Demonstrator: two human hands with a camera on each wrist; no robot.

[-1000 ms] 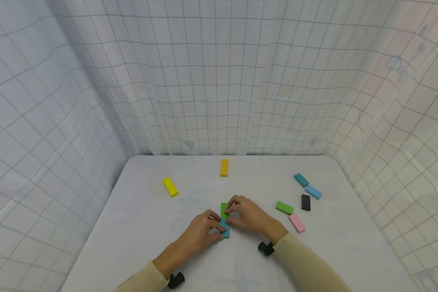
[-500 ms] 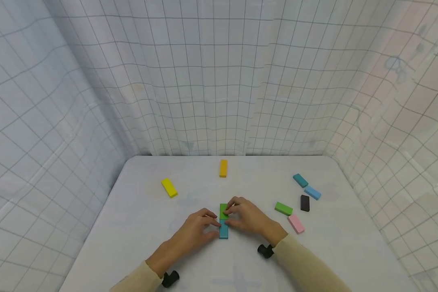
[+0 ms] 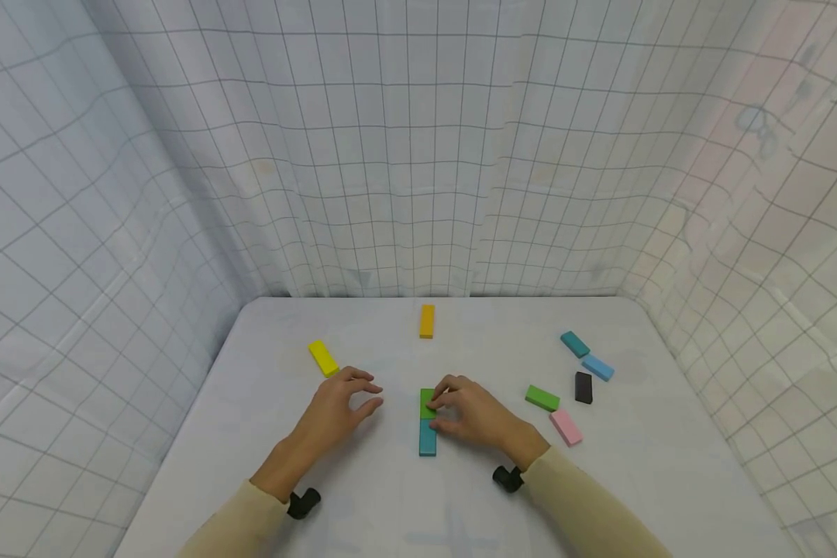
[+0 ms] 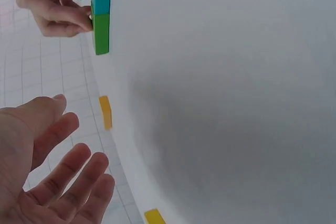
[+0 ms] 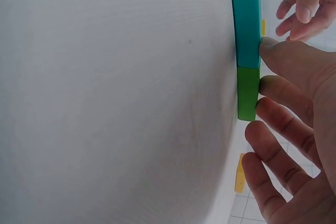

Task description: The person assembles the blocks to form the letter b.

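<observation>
In the head view a green block (image 3: 427, 400) and a teal block (image 3: 428, 440) lie end to end on the white table. My right hand (image 3: 474, 415) rests over them from the right. The right wrist view has its thumb against the top of the teal block (image 5: 248, 24) and two fingertips touching the green block (image 5: 248, 93). To their left, my left hand (image 3: 338, 407) is held above the table with nothing in it, its thumb apart from its fingers. Just beyond its knuckles lies a yellow block (image 3: 324, 358).
An orange block (image 3: 427, 321) lies near the far edge. Toward the right are another green block (image 3: 542, 398), a pink block (image 3: 566, 428), a black block (image 3: 583, 387), a light blue block (image 3: 597, 367) and a second teal block (image 3: 575, 344). Gridded white curtains (image 3: 418, 170) surround the table.
My left hand has let go of the teal block and moved left and away from me, toward the yellow block. My right hand stays on the green and teal blocks.
</observation>
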